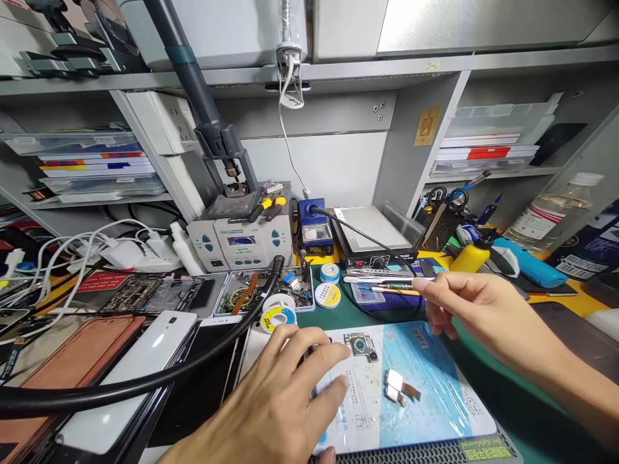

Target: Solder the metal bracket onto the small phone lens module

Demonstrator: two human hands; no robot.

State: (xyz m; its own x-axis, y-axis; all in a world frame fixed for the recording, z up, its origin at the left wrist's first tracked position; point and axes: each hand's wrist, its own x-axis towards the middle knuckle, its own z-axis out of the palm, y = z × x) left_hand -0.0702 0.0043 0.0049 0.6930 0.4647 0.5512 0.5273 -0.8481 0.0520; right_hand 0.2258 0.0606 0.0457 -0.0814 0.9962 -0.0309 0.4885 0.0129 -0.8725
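My left hand [285, 393] rests over a white and blue printed sheet [425, 419], its fingers apart and slightly bent. Something dark shows between those fingers, mostly hidden. Just beyond its index fingertip lies a camera module [359, 345] with a large round lens and a smaller one. A silver part with a brown flex cable [399, 386] lies farther right on the sheet. At the sheet's upper right, my right hand [464, 299] pinches the end of a slim white tool [374, 280], which points left over other thin tools [387, 290].
A black hose [193, 364] crosses the left side above a white phone [130, 380]. Behind stand a parts tray [227, 303], a solder spool [279, 316], small round tins [327, 295], a hot-air station [242, 241] and a hot plate [372, 229]. A yellow bottle [471, 254] stands right.
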